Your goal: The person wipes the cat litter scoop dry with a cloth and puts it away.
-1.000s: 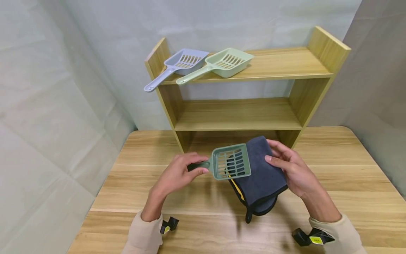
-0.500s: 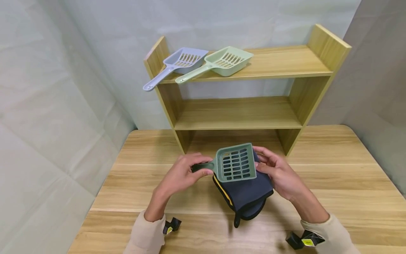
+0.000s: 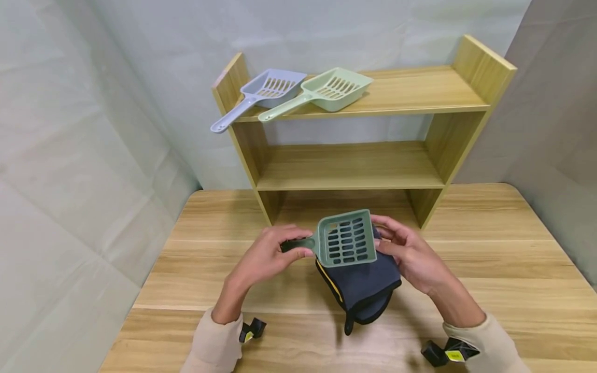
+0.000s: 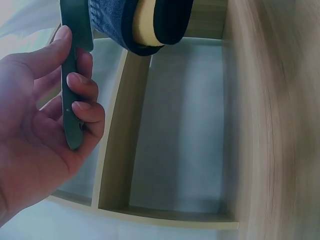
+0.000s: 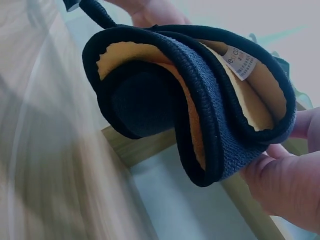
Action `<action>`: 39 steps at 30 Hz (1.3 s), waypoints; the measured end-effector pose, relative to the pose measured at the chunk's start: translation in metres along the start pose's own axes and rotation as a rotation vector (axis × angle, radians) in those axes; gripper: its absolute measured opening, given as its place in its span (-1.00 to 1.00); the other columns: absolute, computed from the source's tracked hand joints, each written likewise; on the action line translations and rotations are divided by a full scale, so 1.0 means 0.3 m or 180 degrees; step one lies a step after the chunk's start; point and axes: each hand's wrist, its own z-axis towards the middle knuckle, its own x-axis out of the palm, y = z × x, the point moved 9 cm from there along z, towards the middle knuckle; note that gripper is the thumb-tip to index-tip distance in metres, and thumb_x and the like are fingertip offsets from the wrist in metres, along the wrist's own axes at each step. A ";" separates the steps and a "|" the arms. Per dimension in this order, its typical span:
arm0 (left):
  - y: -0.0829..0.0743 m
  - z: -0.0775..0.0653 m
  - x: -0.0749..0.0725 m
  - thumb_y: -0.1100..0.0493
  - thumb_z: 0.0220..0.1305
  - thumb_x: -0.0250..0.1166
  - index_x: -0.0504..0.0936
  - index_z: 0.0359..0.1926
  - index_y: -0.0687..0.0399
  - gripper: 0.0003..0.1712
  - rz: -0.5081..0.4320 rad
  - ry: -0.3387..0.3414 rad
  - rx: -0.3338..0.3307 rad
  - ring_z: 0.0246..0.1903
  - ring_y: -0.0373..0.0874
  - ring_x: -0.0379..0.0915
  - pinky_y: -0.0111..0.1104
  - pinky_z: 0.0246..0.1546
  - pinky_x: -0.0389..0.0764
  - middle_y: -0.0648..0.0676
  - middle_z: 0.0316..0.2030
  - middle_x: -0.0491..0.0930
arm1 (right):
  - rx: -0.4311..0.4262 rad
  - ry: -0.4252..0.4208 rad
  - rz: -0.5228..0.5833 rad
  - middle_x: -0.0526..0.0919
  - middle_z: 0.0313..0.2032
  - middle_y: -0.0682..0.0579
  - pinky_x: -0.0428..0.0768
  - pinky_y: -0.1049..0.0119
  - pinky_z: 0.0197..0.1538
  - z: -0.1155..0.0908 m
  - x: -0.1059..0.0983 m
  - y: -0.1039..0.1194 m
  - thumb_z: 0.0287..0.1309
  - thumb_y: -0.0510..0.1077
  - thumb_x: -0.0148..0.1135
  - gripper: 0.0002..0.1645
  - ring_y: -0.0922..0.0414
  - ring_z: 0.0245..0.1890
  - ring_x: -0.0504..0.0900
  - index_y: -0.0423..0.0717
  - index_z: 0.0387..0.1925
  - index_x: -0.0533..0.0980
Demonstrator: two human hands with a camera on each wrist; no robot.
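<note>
My left hand [image 3: 266, 256] grips the handle of a dark green slotted litter scoop [image 3: 350, 239], its thumb and fingers wrapped round it. Beneath and behind the scoop is a folded dark blue cloth [image 3: 373, 282] with black edging and a yellow inner side. The right hand [image 3: 412, 254] pinches the cloth near the scoop's front edge. In the right wrist view the cloth [image 5: 227, 145] shows its folded layers and a white label [image 5: 240, 62]. From the left wrist, the scoop's handle [image 4: 72, 105] lies across the curled fingers.
A wooden shelf unit [image 3: 350, 166] stands at the back of the wooden table [image 3: 186, 290]. On its top board lie a lavender litter scoop [image 3: 275, 88] and a pale green litter scoop [image 3: 336, 90], handles jutting over the front edge. Pale fabric walls [image 3: 93, 155] surround the table.
The right hand has brought the cloth leftward, further under the green scoop, while the left hand shifted slightly right. Over the last half second both hands have barely moved.
</note>
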 end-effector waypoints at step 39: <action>-0.012 0.004 0.015 0.22 0.30 0.55 0.80 0.14 0.20 -0.60 0.0010 -0.0201 0.0141 -0.06 -0.10 0.76 -0.21 0.04 0.75 0.07 -0.08 0.84 | -0.0133 0.0073 0.0265 0.71 0.21 0.04 0.81 0.17 -0.05 -0.013 -0.003 0.027 0.59 -0.40 0.01 -0.41 0.07 0.05 0.82 0.13 0.46 0.44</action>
